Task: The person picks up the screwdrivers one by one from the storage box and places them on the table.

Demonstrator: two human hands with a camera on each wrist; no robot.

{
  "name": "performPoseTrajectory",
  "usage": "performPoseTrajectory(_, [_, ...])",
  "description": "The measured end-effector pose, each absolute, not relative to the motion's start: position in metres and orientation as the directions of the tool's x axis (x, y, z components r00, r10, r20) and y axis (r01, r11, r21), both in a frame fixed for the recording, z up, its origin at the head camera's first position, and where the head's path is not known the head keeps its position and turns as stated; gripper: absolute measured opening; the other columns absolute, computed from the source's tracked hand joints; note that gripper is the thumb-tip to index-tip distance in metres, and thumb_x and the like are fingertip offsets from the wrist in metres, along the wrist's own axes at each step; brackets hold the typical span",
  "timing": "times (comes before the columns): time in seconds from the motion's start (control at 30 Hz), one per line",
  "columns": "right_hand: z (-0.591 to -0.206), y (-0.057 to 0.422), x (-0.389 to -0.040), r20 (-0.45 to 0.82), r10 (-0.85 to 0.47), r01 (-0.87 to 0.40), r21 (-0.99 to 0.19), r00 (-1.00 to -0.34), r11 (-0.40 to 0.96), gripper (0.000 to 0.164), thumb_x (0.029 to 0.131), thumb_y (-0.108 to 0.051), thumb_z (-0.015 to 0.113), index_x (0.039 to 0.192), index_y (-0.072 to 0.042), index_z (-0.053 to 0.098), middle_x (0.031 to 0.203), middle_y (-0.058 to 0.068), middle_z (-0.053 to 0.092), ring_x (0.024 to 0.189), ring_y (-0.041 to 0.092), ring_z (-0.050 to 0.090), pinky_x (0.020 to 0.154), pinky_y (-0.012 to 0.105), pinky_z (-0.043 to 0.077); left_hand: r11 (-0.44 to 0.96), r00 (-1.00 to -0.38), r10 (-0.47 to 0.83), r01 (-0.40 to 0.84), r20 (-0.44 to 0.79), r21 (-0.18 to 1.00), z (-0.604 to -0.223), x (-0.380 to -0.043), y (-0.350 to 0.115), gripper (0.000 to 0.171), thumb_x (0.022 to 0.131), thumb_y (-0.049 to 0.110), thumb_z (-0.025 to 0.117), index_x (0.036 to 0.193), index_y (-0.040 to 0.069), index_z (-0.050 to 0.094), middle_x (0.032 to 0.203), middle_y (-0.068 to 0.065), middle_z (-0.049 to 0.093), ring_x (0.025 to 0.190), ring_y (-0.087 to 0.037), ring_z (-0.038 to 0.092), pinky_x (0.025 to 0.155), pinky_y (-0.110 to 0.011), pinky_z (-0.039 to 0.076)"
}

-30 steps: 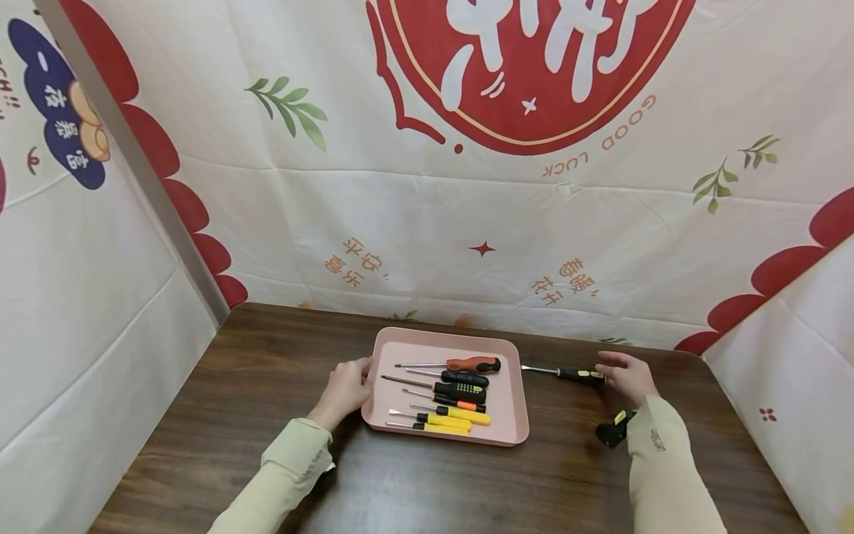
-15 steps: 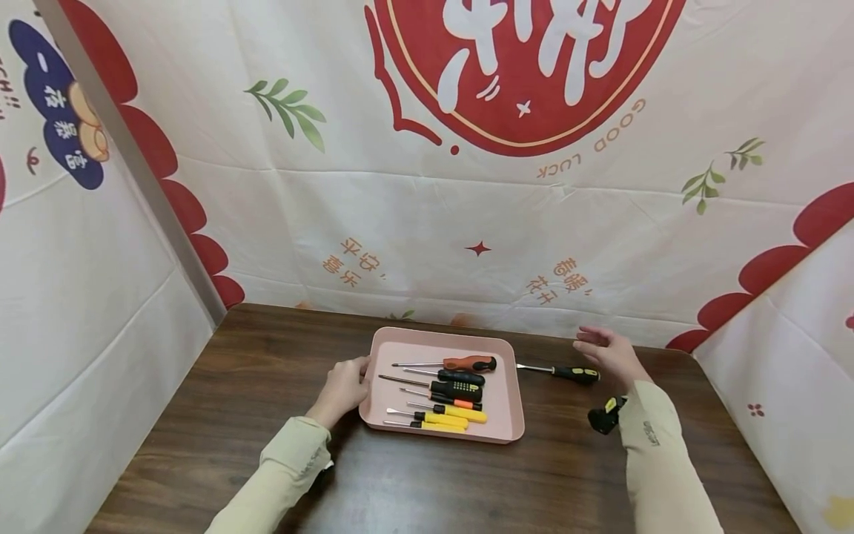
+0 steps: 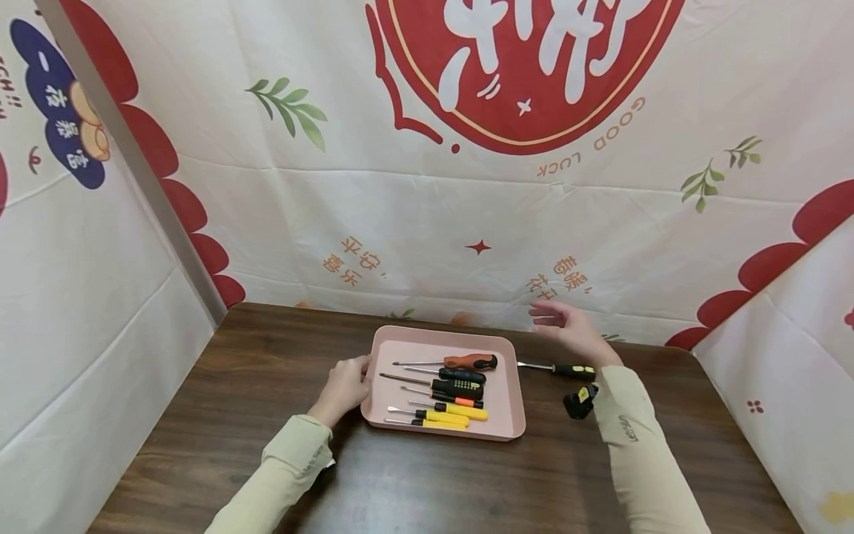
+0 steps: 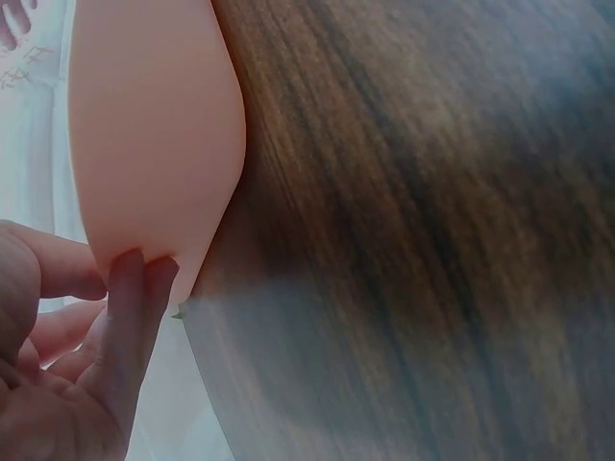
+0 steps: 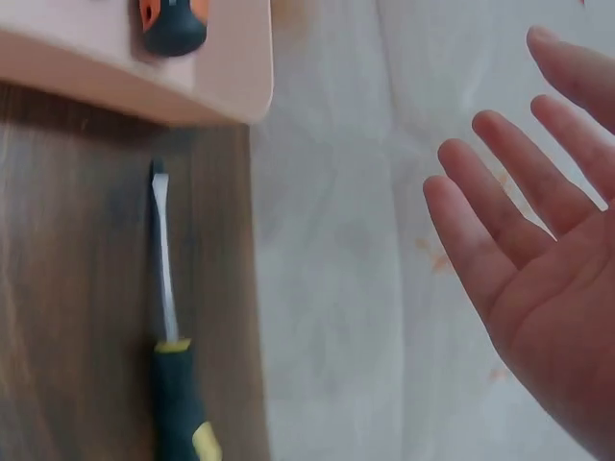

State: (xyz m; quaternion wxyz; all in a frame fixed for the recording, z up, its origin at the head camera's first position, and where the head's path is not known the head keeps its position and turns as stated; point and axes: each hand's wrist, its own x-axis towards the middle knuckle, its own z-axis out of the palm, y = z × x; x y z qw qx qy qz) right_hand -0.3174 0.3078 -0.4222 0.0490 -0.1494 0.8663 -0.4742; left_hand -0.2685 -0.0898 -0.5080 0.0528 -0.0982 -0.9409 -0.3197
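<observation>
My left hand [image 3: 343,387] holds the left end of a shallow pink tray [image 3: 505,404]; in the left wrist view its thumb and fingers pinch the tray's wall [image 4: 159,125]. Inside the tray lie several screwdrivers in a row, shafts to the left: an orange and black one [image 3: 472,362] at the back, black ones [image 3: 459,389] in the middle, yellow ones [image 3: 445,418] in front. My right hand [image 3: 565,328] is raised above the table's back edge, fingers spread and holding nothing. Below it a black and yellow screwdriver [image 3: 574,372] lies on the table, its tip by the tray's right wall.
The brown wooden table [image 3: 454,489] ends behind the tray at a white printed cloth [image 3: 414,222]. More cloth walls [image 3: 87,297] stand along both sides. A small black device [image 3: 579,403] is on my right wrist.
My right hand has moved left and up, from beside the loose screwdriver's handle to above its shaft. The screwdriver stays on the table. My left hand keeps its hold on the tray.
</observation>
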Motion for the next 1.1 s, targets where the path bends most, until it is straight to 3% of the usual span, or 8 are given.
performPoseTrajectory(0.23, [-0.416,0.280,-0.319,0.037,-0.425,-0.278,-0.807,-0.904,0.522,0.048,0.083,-0.013,0.064,0.126,0.002,0.049,0.122,0.024,0.052,0.110,0.040,0.050,0.085,0.040,0.046,0.782,-0.976,0.149,0.216,0.162,0.585,-0.509,-0.269,-0.090,0.037,0.074,-0.003,0.059,0.111,-0.006,0.061,0.093,-0.016,0.067,0.076,-0.023,0.062,0.067,-0.041,0.050])
performPoseTrajectory(0.6, [-0.435,0.259,-0.325,-0.061,-0.529,-0.295,-0.773,-0.847,0.562,0.044,0.082,-0.009,0.064,0.122,0.006,0.052,0.122,0.027,0.052,0.111,0.041,0.050,0.090,0.048,0.042,0.778,-0.975,0.149,0.220,0.167,0.589,-0.509,-0.269,-0.091,0.037,0.075,-0.002,0.059,0.112,-0.005,0.061,0.093,-0.016,0.068,0.081,-0.026,0.064,0.069,-0.043,0.050])
performPoseTrajectory(0.83, [-0.449,0.253,-0.326,-0.128,-0.580,-0.296,-0.760,-0.804,0.579,0.042,0.081,0.002,0.060,0.122,0.010,0.050,0.122,0.030,0.050,0.111,0.045,0.047,0.089,0.047,0.043,0.777,-0.975,0.155,0.221,0.161,0.590,-0.508,-0.269,-0.090,0.038,0.074,-0.002,0.059,0.112,-0.005,0.061,0.092,-0.016,0.068,0.079,-0.025,0.064,0.067,-0.041,0.051])
performPoseTrajectory(1.1, [-0.462,0.246,-0.326,-0.180,-0.534,-0.261,-0.718,-0.826,0.646,0.041,0.078,0.002,0.062,0.118,0.007,0.055,0.120,0.025,0.054,0.111,0.041,0.049,0.088,0.049,0.043,0.777,-0.975,0.162,0.222,0.153,0.590,-0.506,-0.268,-0.090,0.039,0.074,-0.003,0.059,0.113,-0.006,0.060,0.093,-0.016,0.067,0.075,-0.022,0.062,0.065,-0.039,0.050])
